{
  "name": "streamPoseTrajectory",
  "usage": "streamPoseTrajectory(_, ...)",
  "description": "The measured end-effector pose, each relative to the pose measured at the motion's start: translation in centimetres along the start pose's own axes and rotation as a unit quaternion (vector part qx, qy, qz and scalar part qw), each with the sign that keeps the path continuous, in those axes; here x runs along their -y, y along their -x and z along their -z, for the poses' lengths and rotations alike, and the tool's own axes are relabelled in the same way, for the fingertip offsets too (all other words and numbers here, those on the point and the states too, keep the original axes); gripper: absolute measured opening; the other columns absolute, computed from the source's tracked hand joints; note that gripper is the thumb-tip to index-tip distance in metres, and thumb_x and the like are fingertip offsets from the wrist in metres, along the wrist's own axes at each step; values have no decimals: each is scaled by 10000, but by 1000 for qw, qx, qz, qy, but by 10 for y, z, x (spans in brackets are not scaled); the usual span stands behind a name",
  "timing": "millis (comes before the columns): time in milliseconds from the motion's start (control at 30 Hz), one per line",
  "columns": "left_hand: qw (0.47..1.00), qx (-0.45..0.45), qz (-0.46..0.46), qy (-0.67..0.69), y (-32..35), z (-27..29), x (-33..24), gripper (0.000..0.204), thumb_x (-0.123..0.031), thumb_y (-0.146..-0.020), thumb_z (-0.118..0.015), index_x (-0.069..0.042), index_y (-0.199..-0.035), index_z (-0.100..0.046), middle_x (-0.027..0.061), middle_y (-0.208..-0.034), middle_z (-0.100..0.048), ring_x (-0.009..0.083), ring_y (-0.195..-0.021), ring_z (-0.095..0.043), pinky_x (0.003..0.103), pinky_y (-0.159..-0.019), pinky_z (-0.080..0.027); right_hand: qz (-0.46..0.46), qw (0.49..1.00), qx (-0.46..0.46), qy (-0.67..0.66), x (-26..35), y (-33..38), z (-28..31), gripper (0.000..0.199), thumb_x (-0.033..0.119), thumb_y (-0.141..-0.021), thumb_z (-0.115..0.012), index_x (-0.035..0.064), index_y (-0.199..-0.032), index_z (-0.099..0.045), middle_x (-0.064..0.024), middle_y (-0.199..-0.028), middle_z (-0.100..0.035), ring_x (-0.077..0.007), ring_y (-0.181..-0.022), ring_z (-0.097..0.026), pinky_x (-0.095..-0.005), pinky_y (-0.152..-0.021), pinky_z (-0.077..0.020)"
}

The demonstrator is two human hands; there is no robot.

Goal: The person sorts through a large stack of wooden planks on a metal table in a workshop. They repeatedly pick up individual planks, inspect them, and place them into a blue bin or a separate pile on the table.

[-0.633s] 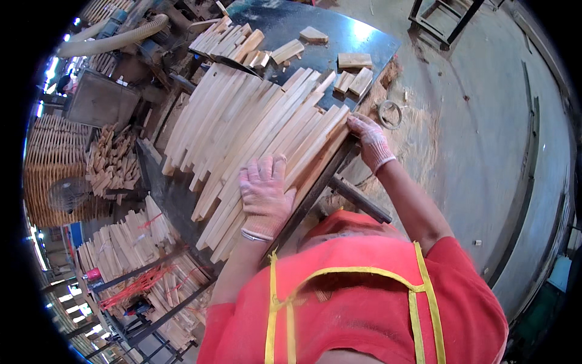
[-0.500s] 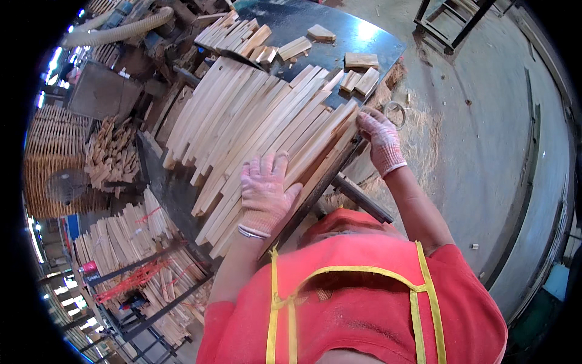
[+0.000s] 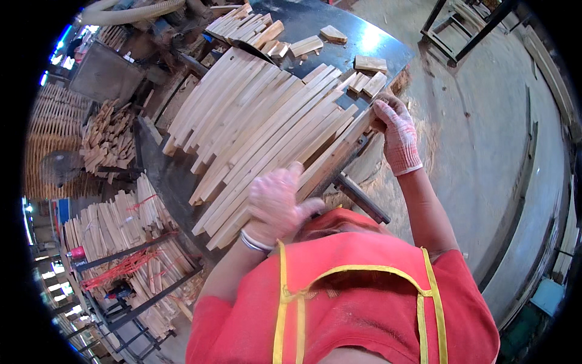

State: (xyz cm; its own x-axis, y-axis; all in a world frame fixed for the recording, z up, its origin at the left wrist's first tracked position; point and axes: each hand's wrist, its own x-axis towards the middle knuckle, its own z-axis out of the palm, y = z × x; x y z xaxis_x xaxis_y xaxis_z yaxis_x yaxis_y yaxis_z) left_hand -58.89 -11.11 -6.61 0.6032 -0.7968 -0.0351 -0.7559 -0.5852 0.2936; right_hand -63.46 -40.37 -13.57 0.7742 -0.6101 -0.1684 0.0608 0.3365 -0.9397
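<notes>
Many pale wooden strips [image 3: 260, 139] lie side by side across a dark metal table, their ends uneven. My right hand [image 3: 400, 136], in a white and pink knit glove, is closed at the far right end of a wooden strip [image 3: 336, 155] along the table's near edge. Its fingertips are partly hidden. My left hand [image 3: 276, 203], gloved the same way, is over the near left ends of the strips. It is slightly blurred, its thumb stands apart from the fingers, and nothing shows in it.
Short wood blocks [image 3: 370, 64] lie on the far part of the metal table [image 3: 382, 42]. A rack of bundled strips [image 3: 115, 224] stands at left, near a pile of offcuts [image 3: 109, 136]. A metal bar [image 3: 364, 199] juts out below the table edge. Sawdust lies on the floor at right.
My left hand has come off its flat position on the strips and moved toward me and to the right. My right hand has closed further around the strip's end. The view has shifted slightly.
</notes>
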Motion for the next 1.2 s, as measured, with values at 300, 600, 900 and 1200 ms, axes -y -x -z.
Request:
streamPoseTrajectory(300, 992, -33, 77, 93, 20, 7, 7, 536, -262, -834, -741, -34, -1308, -638, 182, -1024, -696, 395, -966, -677, 477, -863, -529, -152, 986, 70, -28, -38, 78, 6, 522, 221, -950, -713, 13, -1400, -549, -29, -1017, -639, -128, -879, -618, -266, -818, -511)
streamPoseTrajectory(600, 988, -14, 146, -45, -60, 90, 135, 523, -273, -853, -701, -72, -1334, -655, 240, -1216, -686, 388, -1135, -654, 438, -993, -520, -247, 948, 201, -26, -62, 107, -62, 767, 253, -968, -721, -13, -1570, -328, -175, -1421, -557, -252, -1241, -580, -382, -1044, -491)
streamPoseTrajectory(900, 988, 111, 106, 5, -62, 2, 169, 718, -596, -935, -620, -22, -1367, -598, 254, -1305, -639, 397, -1243, -597, 454, -1074, -474, -236, 961, 144, -9, -88, 105, -59, 678, 197, -921, -705, -40, -1481, -406, -152, -1257, -614, -223, -1123, -599, -357, -1007, -499)
streamPoseTrajectory(1200, 952, 260, 7, 163, -91, 44, 227, 824, -630, -890, -661, 32, -1372, -572, 280, -1342, -625, 405, -1230, -615, 451, -1063, -484, -282, 959, 1, -5, -59, 116, -68, 495, 127, -873, -695, -80, -1260, -464, -135, -998, -603, -203, -825, -597, -361, -771, -508)
